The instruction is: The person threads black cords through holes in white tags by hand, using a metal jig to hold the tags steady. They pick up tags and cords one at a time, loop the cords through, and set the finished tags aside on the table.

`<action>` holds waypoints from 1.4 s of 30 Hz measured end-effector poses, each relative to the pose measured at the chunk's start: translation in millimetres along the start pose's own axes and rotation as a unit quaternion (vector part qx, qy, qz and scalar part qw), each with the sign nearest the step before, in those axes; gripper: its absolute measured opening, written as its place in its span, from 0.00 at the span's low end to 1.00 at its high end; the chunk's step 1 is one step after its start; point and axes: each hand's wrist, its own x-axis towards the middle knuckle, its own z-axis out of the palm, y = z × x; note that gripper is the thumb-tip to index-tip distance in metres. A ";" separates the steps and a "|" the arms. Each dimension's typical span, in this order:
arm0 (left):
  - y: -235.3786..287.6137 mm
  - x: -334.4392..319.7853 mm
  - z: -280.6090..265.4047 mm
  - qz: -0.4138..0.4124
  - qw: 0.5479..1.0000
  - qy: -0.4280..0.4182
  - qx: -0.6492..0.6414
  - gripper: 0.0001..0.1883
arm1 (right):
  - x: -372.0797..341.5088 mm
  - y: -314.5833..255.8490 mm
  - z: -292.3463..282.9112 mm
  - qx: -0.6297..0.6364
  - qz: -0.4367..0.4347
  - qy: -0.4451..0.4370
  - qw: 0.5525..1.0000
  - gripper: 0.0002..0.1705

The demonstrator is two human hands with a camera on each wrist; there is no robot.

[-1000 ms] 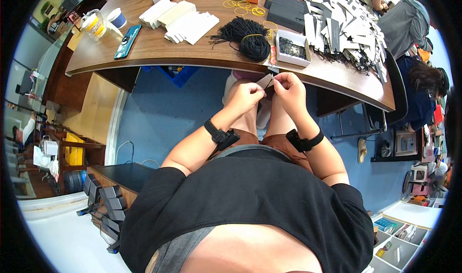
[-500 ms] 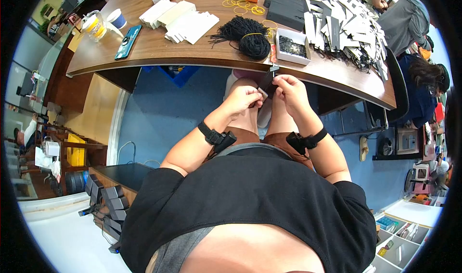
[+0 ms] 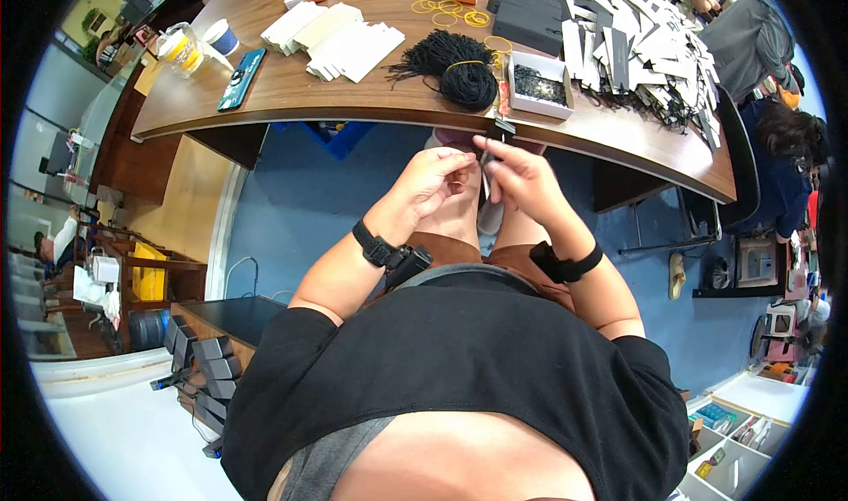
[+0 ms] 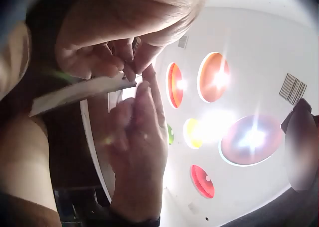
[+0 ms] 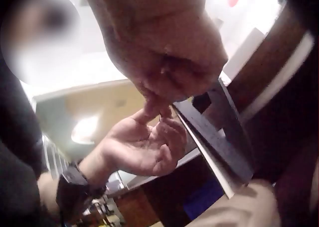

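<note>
A narrow card strip, dark-faced with a pale edge, hangs from my right hand, whose fingers hold its upper end. My left hand meets it at the fingertips, thumb and finger pinched together. Between them in the right wrist view shows a thin dark strand that looks like black string; the fingers hide most of it. The left wrist view shows the strip edge-on beside both hands. Both hands are above my thighs, in front of the table edge, close to a black clip.
On the table lie a bundle of black strings, a white box of small black pieces, and a large heap of strung tags. White card stacks, yellow rubber bands, a phone and cups stand farther left.
The hands were together, came slightly apart with the strip end at the left fingers, and now meet again at the fingertips. The strip now hangs by the right hand.
</note>
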 end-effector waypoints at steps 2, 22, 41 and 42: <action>-5.8 5.3 -1.1 -0.005 0.999 -0.022 -0.034 0.06 | 0.0 3.1 8.8 -0.264 -0.143 0.066 0.952 0.19; -15.6 -3.1 14.4 0.066 0.966 -0.221 0.118 0.11 | -8.3 -28.6 -23.4 -0.187 -0.196 0.156 0.950 0.05; 93.4 0.7 -1.7 0.448 0.680 0.141 0.563 0.10 | 3.8 -40.5 -133.7 -0.088 -0.054 0.219 0.970 0.09; 110.6 6.4 -14.4 0.428 0.625 0.214 0.617 0.11 | 13.2 -52.3 -159.7 -0.051 -0.021 0.303 0.951 0.12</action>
